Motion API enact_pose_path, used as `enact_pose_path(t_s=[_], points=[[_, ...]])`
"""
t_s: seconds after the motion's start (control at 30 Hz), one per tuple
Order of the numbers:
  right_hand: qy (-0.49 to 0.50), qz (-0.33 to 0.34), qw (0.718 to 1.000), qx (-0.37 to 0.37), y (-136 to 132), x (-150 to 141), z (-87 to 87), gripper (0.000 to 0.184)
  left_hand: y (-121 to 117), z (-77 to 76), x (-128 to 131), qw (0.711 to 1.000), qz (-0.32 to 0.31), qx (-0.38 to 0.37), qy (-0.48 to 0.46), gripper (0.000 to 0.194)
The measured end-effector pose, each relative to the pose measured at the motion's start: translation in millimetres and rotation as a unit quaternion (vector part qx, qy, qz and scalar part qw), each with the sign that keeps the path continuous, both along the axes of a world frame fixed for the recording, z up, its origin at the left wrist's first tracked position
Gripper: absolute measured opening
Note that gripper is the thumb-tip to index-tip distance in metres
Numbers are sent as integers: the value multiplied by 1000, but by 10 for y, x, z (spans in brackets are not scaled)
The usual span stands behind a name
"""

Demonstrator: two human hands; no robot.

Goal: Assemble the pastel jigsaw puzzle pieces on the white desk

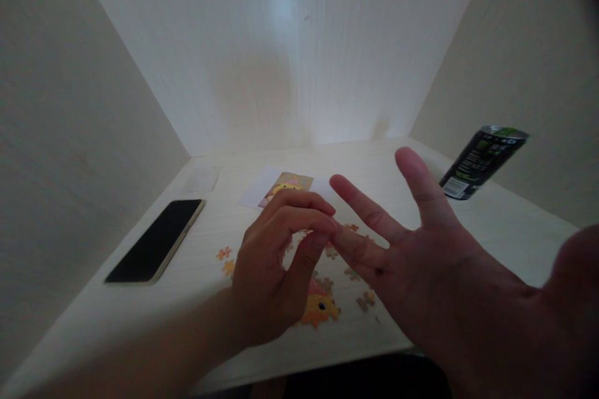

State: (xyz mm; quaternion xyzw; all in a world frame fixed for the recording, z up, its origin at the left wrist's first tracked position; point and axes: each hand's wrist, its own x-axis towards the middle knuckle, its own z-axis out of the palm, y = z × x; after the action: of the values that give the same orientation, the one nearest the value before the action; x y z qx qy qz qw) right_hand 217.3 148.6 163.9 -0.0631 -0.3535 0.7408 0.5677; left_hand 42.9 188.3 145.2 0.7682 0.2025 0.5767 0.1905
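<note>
My left hand (276, 262) hovers over the middle of the table, fingers curled into a pinch that meets the fingers of my right hand; whether it holds a piece is hidden. My right hand (416, 255) is raised with thumb and index finger stretched out, other fingers bent toward the left hand. Below them lie several loose jigsaw pieces (225, 254) and a joined orange and pink puzzle section (321, 307). A small reference picture (286, 186) on white paper lies farther back.
A black smartphone (156, 239) lies face up at the left on the pale wooden table (491, 224). A dark drink can (482, 162) stands at the right. Walls close the table in at left, back and right.
</note>
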Motion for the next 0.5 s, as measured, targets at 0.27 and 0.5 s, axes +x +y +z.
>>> enact_pose_path(t_s=[0.27,0.5], points=[[-34,-5,999,7,84,-13,-112,87,-18,-5,9,999,-32,-31,28,13],[-70,-2,997,17,159,90,-224,98,-10,-31,11,997,-43,-42,42,14]])
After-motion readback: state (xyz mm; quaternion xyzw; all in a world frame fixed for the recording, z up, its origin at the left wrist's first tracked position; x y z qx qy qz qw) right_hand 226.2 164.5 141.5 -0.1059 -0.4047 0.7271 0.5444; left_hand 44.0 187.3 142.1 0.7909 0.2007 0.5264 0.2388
